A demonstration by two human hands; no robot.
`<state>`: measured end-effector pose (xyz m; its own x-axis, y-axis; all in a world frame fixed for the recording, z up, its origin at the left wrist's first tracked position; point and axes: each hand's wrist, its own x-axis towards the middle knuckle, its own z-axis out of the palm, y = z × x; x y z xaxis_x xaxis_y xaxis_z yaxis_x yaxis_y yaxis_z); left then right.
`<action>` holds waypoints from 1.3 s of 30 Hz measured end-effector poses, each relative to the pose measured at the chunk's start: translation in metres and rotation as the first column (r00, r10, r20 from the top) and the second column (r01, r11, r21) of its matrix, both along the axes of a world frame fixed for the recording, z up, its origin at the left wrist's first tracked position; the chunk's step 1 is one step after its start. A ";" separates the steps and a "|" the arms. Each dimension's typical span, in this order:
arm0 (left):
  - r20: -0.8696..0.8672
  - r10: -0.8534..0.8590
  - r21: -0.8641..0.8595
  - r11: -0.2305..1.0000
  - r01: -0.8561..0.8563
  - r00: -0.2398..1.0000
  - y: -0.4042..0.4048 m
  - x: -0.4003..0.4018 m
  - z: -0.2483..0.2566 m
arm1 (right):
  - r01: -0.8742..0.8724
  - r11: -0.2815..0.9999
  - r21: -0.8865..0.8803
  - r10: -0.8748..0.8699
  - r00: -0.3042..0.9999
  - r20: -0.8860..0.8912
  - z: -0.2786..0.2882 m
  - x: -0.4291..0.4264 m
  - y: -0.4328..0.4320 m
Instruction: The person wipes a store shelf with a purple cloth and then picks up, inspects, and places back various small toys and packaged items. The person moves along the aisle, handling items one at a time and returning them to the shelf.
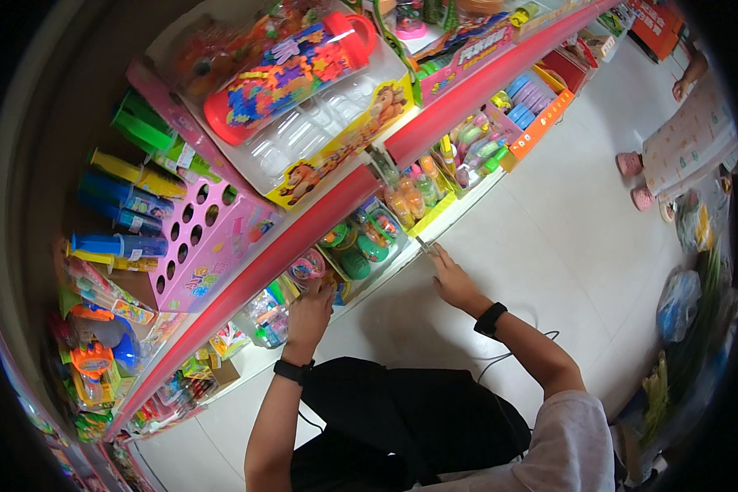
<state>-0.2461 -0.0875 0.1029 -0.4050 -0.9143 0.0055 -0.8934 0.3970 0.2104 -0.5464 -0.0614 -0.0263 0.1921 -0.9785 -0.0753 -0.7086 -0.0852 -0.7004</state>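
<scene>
My left hand (310, 313) reaches to the lower shelf, its fingers at a display box with a pink round toy container (307, 265). Whether the fingers grip anything there is hidden. My right hand (458, 280) is farther right, at the edge of the white lower shelf (369, 288). Its extended fingers touch a thin grey metal-looking piece (427, 245) at that edge; I cannot tell whether they hold it. Between the hands stands an open tray of green egg-shaped toys (355, 264). Small bottles with orange contents (411, 200) stand beyond it.
A red shelf rail (307, 224) runs above the lower goods. On the upper shelf are a jar of puzzle pieces (292, 77) and a pink holed display box (212, 246). Another person's pink shoes (629, 165) are at right. A black cable (510, 353) lies on the floor.
</scene>
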 end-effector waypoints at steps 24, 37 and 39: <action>-0.007 -0.011 -0.005 1.000 0.011 1.000 0.002 0.006 0.000 | 0.270 0.963 -0.019 -0.253 0.922 0.293 -0.013 0.025 -0.009; 0.012 -0.110 -0.164 0.980 0.110 0.994 0.029 0.024 0.061 | -0.008 0.674 0.739 -0.588 0.600 0.543 -0.033 0.059 -0.031; -0.019 0.003 -0.043 0.999 -0.004 1.000 0.053 0.048 0.085 | -0.060 0.648 0.759 -0.576 0.613 0.540 -0.029 0.062 -0.036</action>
<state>-0.1985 -0.0346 0.1879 -0.4014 -0.9144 0.0524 -0.8907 0.4031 0.2101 -0.4844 -0.0973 -0.0550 0.2360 -0.7072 -0.6665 0.1222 0.7020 -0.7016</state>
